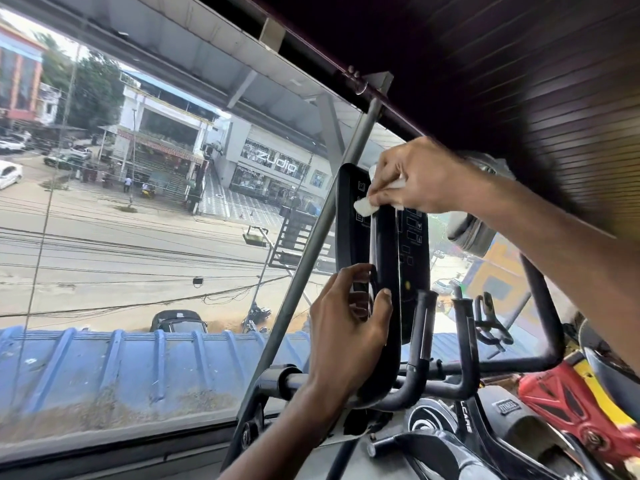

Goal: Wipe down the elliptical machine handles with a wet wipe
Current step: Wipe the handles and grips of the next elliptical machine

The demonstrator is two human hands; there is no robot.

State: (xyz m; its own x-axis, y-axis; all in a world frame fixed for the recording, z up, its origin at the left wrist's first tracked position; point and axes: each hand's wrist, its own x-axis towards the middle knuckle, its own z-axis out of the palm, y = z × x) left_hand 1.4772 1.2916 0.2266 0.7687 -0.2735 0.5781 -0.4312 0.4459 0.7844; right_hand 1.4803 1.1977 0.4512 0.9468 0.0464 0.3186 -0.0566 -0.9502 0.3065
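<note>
The elliptical's black console panel (391, 258) stands upright in the middle of the head view, printed with small white icons. My right hand (422, 174) presses a white wet wipe (365, 205) against the panel's upper edge. My left hand (349, 320) grips the panel's lower left side, thumb on the front and fingers curled behind. Two short black handle stubs (424, 327) rise just right of the panel. A taller curved black handlebar (547, 306) stands farther right.
A large window (138, 237) fills the left side, crossed by a slanted grey metal pole (311, 254). A dark slatted ceiling (519, 64) hangs close overhead. The machine's black frame (443, 431) and a red housing (571, 410) crowd the lower right.
</note>
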